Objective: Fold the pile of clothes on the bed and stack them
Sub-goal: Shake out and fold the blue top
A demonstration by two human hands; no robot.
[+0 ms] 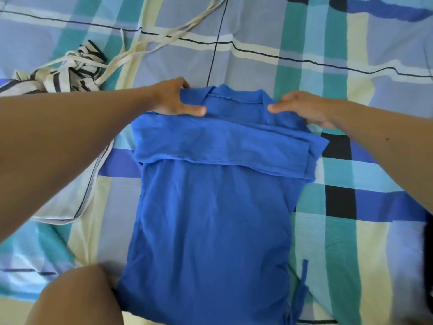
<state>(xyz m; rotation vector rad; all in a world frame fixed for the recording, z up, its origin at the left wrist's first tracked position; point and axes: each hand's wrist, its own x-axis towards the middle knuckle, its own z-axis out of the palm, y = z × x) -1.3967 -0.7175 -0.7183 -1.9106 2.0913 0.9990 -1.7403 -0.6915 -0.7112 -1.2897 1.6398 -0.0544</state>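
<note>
- Blue shirt [210, 207] lies flat on the bed [351, 55], sleeves folded across, collar between the fingers.
- Left hand [173, 97] and right hand [302, 109]: fingers pinch its shoulders; the final fold seemingly remains.
- Striped garment [70, 73], beyond the left fingers, is unfolded; no stack visible.

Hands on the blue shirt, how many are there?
2. The left hand pinches the blue shirt at its left shoulder, beside the collar. The right hand pinches its right shoulder. None look hidden.

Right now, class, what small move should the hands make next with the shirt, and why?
Probably fold the shirt in half, collar end toward the person: left hand and right hand grip its shoulders, the sleeves already lie folded across, the length is unfolded.
</note>
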